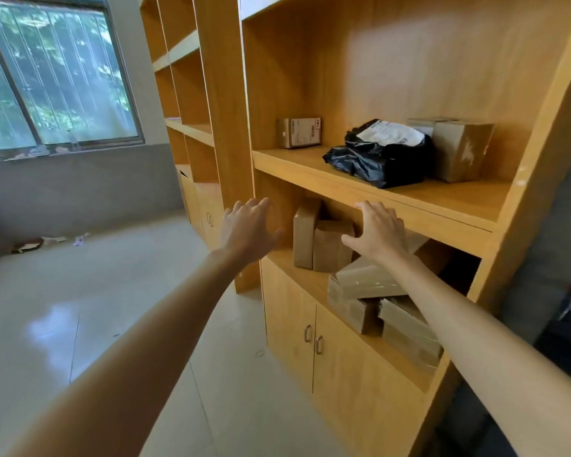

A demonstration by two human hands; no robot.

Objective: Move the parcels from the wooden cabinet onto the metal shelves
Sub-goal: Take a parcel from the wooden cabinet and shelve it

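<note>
- The wooden cabinet (pixel 370 196) in front of me is light oak-coloured, with open shelves above two closed doors.
- On its upper shelf a small labelled carton (pixel 299 132) stands at the back left; a crumpled black poly bag (pixel 379 159) with a white label lies in the middle, just beside a plain brown box (pixel 460 151).
- On the lower shelf two brown boxes (pixel 320 239) stand upright, touching; to their right lie taped flat parcels (pixel 376 291), stacked, I think three.
</note>
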